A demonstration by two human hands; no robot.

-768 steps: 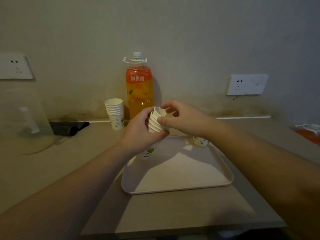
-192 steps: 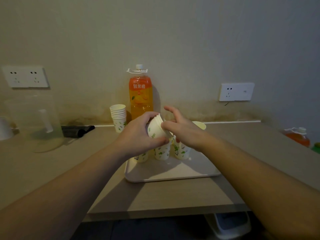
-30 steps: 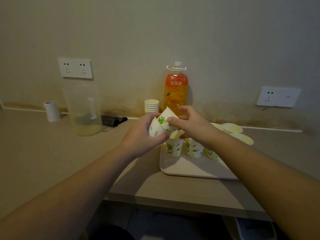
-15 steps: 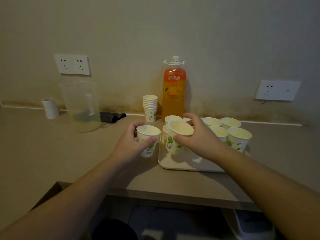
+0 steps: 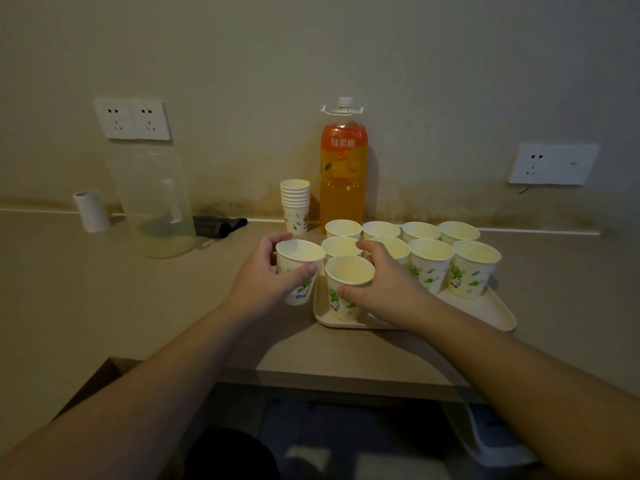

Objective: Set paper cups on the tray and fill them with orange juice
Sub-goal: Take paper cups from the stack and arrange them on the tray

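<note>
A cream tray (image 5: 485, 311) on the counter holds several upright empty paper cups with green prints. My right hand (image 5: 384, 282) grips one paper cup (image 5: 348, 278) standing on the tray's front left corner. My left hand (image 5: 268, 275) holds another paper cup (image 5: 299, 259) upright just left of the tray, off its edge. A tall orange juice bottle (image 5: 343, 168), capped, stands against the wall behind the tray. A stack of spare cups (image 5: 295, 204) sits to the bottle's left.
A clear plastic pitcher (image 5: 154, 202) with a little liquid stands at the left, a small white roll (image 5: 90, 211) beside it and a dark object (image 5: 218, 225) behind. Wall sockets (image 5: 133, 118) hang left and right. The counter's front edge runs below my forearms.
Both hands pulled two nested cups apart, then lowered them. The right hand has set its cup down on the tray's front left corner; the left holds its cup beside the tray.
</note>
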